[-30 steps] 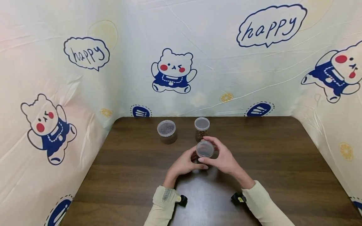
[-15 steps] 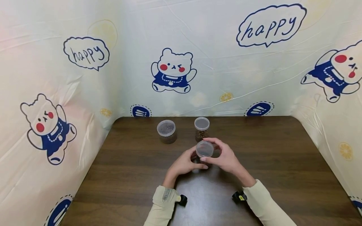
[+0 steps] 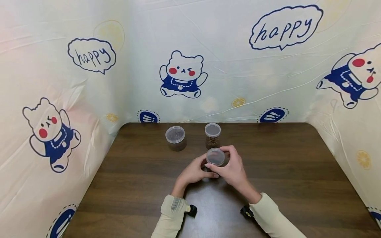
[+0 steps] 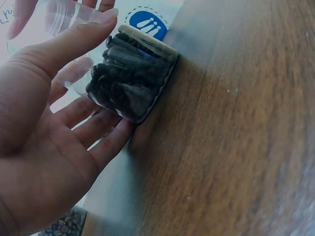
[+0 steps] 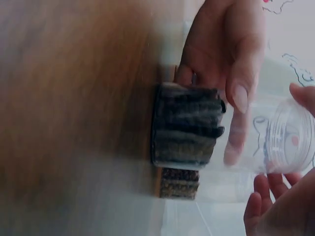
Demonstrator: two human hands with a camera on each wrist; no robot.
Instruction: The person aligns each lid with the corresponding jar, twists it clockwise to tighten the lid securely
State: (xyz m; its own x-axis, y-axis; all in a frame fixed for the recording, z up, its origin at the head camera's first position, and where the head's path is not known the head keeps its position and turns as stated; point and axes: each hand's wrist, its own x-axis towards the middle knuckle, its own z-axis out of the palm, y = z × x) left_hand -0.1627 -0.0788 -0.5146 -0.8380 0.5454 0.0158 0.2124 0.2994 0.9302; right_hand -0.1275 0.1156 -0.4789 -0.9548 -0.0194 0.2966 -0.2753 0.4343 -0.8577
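A clear screw-top jar (image 3: 215,156) with several dark, elongated pieces in its lower part stands upright on the table in front of me. My left hand (image 3: 193,171) holds the jar's body from the left, thumb on the near side and fingers round the far side. From the right, my right hand (image 3: 235,168) grips the clear lid (image 5: 290,136) at its rim between thumb and fingers. In the left wrist view the dark pieces (image 4: 133,73) show through the wall below my left thumb. The lid sits on top of the jar.
Just behind the held jar stands a narrower lidded jar (image 3: 212,136) of brown granules. A wide lidded jar (image 3: 175,140) of dark beans is farther left. The brown wooden table (image 3: 282,172) meets a patterned cloth backdrop (image 3: 226,66) at its back edge.
My right hand has turned about the lid, its thumb shifting left along the near rim and its forearm swinging left. The left hand and the jar have stayed in place.
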